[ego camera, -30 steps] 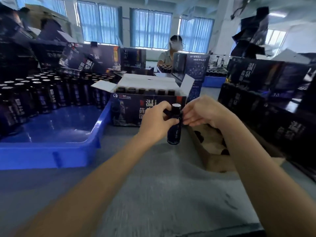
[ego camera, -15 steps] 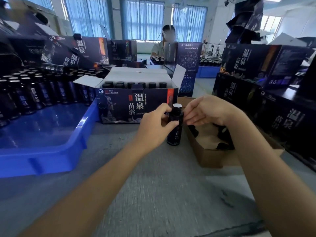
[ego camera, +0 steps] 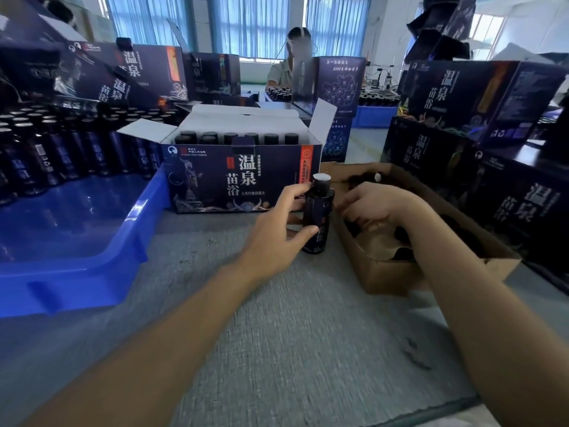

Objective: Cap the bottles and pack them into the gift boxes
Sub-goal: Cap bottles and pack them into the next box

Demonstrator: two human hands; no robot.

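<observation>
In the head view, your left hand [ego camera: 274,232] grips a small dark glass bottle with a printed label [ego camera: 318,211]. The thumb lies across the front of the bottle and the index finger curls near its neck, so the fingers are clamped around the body.

The bottle stands upright on the grey textured table [ego camera: 292,334]. Its long axis is close to vertical, with the base down on the table. Its black round cap with a white top [ego camera: 322,181] points up, away from the table. The bottle is just in front of the right corner of an open dark-blue cardboard gift box with white Chinese letters [ego camera: 215,180], and a row of capped dark bottles [ego camera: 251,137] stands inside that box.

Your right hand [ego camera: 378,208] is just beside the bottle on its right, over a brown open cardboard box [ego camera: 388,272] with dark small pieces inside. Its fingers are curled downward and blurred. I cannot tell if they pinch something.

On the left is a blue plastic tray [ego camera: 92,272], and many dark bottles in rows [ego camera: 61,149] stand at its far end. Closed dark gift boxes [ego camera: 492,192] are stacked on the right. Another person [ego camera: 286,69] sits far behind.
</observation>
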